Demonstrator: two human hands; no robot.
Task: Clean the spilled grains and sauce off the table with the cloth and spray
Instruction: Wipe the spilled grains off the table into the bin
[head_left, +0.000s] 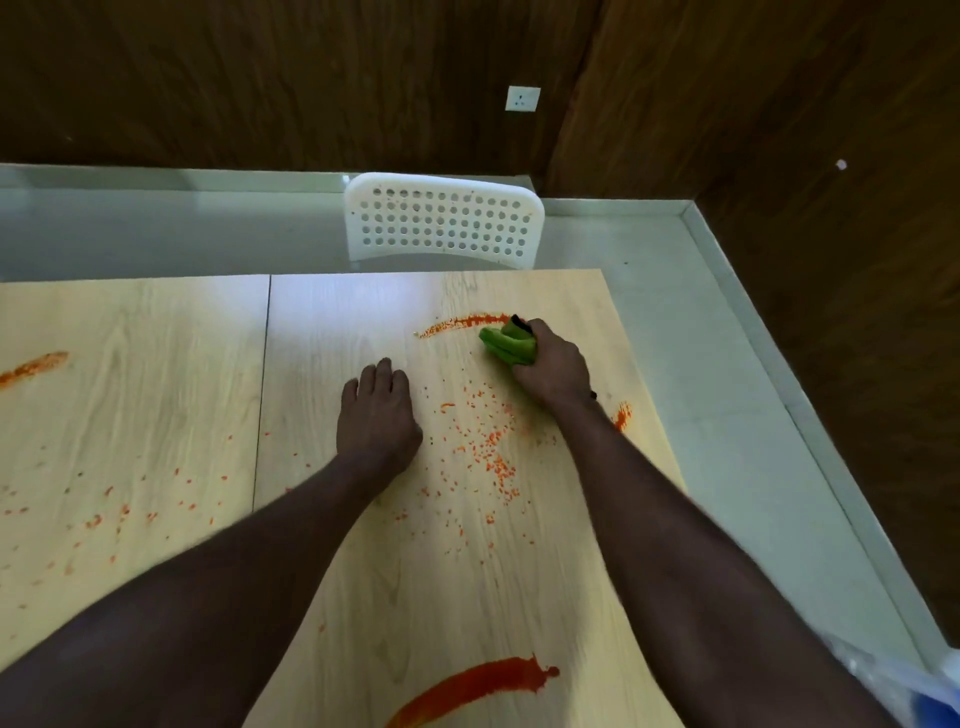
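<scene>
- The right hand (553, 364) has its fingers curled tight round a bunched green cloth (509, 344), which pokes out ahead of the knuckles and sits pressed on the table (363, 312).
- A thin sauce streak (462, 322) meets the cloth's far edge and arcs off to the left of those fingers.
- The left hand (376, 410) lies palm down, its fingers straight and close together. It holds nothing and seems to brace the person, well to the left of the cloth.
- Orange grains (488, 447) are scattered between the two hands and back toward the wrists.
- The step in hand looks like wiping the far streak. It should go best if the person keeps the cloth flat under firm pressure and draws it along the arc, not across it, so the sauce lifts rather than spreads.
- Sweeping the grains toward the body would likely drag them through wet sauce, so they are better gathered separately.
- Further out, a small smear (622, 415) lies beside the right wrist, and a broad smear (472, 686) lies near the elbows.
- Another streak (34, 366) sits far to the left of the left fingers.
- The spray is not in view.
</scene>
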